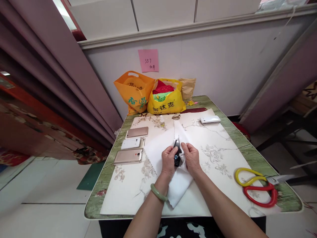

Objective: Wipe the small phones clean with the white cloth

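Near the middle of the table, my left hand (168,160) is closed around a black keypad phone (176,161), thumb lying across its front. A white cloth (158,142) spreads under both hands, with a corner folded up against the phone's right side. That fold is pinched in the fingers of my right hand (192,158), right beside the phone. The phone's back and the fingertips behind it are hidden. On my left wrist sits a green bangle (158,193).
Several phones (128,155) lie in a column on the left, and a white phone (210,119) at the back right. Large scissors (257,185) rest at the right edge. An orange bag (135,94), a yellow bag (167,104) and a small bottle (162,121) stand at the back.
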`<act>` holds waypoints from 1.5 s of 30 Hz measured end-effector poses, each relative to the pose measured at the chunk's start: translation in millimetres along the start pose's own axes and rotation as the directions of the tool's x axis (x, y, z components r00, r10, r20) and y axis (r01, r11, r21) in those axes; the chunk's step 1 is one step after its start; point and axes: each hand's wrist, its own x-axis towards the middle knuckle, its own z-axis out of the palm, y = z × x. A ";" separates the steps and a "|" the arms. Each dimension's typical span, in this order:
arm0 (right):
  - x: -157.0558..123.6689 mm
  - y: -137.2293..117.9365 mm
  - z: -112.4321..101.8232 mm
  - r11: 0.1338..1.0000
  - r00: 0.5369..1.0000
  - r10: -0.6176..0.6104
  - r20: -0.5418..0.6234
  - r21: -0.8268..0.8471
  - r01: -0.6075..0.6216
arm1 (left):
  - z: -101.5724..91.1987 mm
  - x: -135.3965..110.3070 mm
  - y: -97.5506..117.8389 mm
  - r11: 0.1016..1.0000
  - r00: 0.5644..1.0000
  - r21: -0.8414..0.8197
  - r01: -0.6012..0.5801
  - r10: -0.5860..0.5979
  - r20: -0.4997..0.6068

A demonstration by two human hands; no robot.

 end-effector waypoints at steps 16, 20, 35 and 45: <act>-3.3 -6.2 0.8 0.999 0.997 -0.027 -0.069 -0.025 0.025 | 15.8 1.1 4.3 0.994 0.992 0.053 -0.092 0.096 -0.079; -4.5 -6.2 0.1 0.998 0.999 -0.042 -0.023 -0.052 0.041 | 18.1 7.6 4.4 0.985 0.985 0.122 -0.120 0.134 -0.110; -6.3 -2.1 0.5 0.997 0.982 0.030 0.187 -0.072 -0.017 | 20.8 27.2 24.1 0.956 0.936 0.170 -0.240 0.274 -0.220; 4.3 -9.4 -0.9 0.933 0.983 0.184 -0.017 0.317 -0.169 | -1.4 0.9 23.5 0.943 0.981 0.299 -0.145 0.097 0.170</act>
